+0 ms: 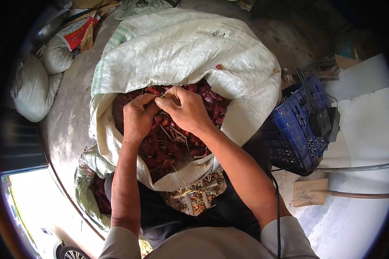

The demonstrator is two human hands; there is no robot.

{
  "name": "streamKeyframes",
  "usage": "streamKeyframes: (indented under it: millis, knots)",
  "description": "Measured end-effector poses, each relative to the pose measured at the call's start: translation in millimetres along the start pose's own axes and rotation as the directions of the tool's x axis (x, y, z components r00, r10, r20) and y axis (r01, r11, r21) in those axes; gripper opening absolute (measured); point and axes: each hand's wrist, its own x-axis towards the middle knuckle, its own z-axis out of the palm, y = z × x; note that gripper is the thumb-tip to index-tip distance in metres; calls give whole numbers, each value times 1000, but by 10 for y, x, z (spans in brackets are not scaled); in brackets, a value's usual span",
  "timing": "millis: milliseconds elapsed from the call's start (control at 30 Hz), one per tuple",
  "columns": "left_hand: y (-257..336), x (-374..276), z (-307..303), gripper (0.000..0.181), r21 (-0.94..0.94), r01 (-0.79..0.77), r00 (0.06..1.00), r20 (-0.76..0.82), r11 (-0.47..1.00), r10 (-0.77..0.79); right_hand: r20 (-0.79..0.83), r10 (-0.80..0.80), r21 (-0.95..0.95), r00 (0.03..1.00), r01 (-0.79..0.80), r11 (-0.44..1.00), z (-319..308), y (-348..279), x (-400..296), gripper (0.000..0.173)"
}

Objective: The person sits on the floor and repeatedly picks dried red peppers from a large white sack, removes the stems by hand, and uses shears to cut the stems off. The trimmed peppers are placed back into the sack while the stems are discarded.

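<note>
Dried red chili peppers (159, 152), mixed with pale stems, fill the opening of a large white woven sack (181, 48) before me. Over them my left hand (138, 115) and my right hand (184, 108) meet, fingertips bent close together. A small reddish thing, apparently a chili pepper (156, 99), is pinched at the left fingertips. The right thumb and index finger nearly touch it; whether they also grip something is hidden. The sack's rolled rim lies beneath my forearms.
Left of my legs, a greenish woven sack (95, 165) holds more dark red peppers. A blue plastic crate (295, 126) with a black device stands at right, above a shovel (311, 192). Filled white sacks (35, 87) rest at left. Stems and bits (197, 194) litter the floor between my legs.
</note>
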Motion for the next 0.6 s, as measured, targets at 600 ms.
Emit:
streamKeyframes:
  millis: [600]
  knots:
    - [-128,-32,210,16,-7,-61,994,-92,998,60,-129,-344,-320,930,289,902,83,79,16,19]
